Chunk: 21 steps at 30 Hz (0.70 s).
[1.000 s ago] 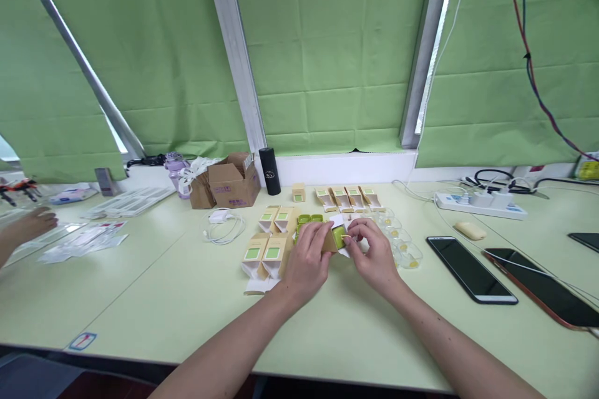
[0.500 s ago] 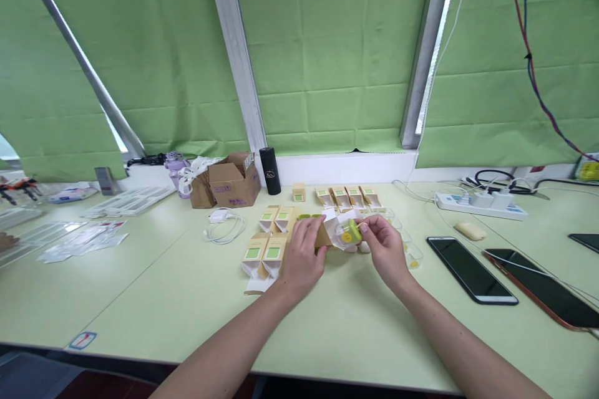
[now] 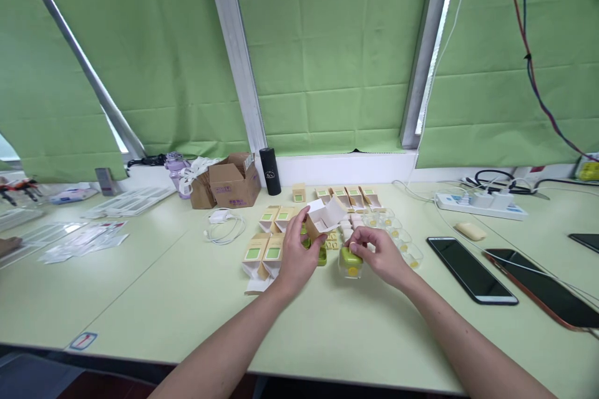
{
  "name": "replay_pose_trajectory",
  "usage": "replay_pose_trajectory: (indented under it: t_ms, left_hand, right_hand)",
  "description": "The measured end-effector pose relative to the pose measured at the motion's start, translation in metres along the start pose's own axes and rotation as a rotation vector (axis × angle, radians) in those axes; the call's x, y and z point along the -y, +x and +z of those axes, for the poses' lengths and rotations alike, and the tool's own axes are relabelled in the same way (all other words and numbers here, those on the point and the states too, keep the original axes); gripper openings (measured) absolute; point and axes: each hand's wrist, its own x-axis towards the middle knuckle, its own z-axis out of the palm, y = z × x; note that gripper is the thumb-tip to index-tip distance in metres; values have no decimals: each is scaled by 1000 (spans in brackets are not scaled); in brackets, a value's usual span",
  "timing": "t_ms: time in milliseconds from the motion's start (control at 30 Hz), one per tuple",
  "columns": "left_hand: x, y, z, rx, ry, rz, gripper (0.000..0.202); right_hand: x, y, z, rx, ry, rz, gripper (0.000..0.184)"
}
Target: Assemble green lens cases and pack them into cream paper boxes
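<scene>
My left hand (image 3: 299, 249) is closed round a small cardboard box (image 3: 322, 217), its flaps up and its white inside showing. In my right hand (image 3: 379, 252) is a small clear container with a green lid (image 3: 350, 264), pinched at the lid; a yellow mark shows on its front. Behind and between the hands lie green lids (image 3: 322, 255), yellow pieces (image 3: 332, 240) and small white pieces (image 3: 346, 227). To the right of my right hand stand several clear containers (image 3: 412, 255). Several small open boxes (image 3: 253, 254) with green labels stand left of my left hand.
Another row of small boxes (image 3: 356, 198) stands at the back. A cardboard carton (image 3: 234, 181), a black bottle (image 3: 269, 171) and a white charger (image 3: 219, 217) are at back left. On the right lie two phones (image 3: 472, 270) and a power strip (image 3: 482, 204).
The green-lidded container was at the small box's opening and has come out, down toward me, in my right hand. The box has turned so that its opening points upward.
</scene>
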Motion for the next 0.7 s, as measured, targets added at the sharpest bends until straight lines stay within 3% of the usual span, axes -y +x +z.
replay_pose_trajectory:
  t_ms: [300,533,700]
  left_hand:
    - [1,1,3,3,-166,-50,66]
    - [4,9,5,12,-407,-80,76]
    - [2,10,3,77,-553,-218,84]
  right_hand:
    - [-4,-2,3,203,-280,26,11]
    - [0,-5,3,277,-281,55,11]
    - [2,-4,1,319,-252,42,7]
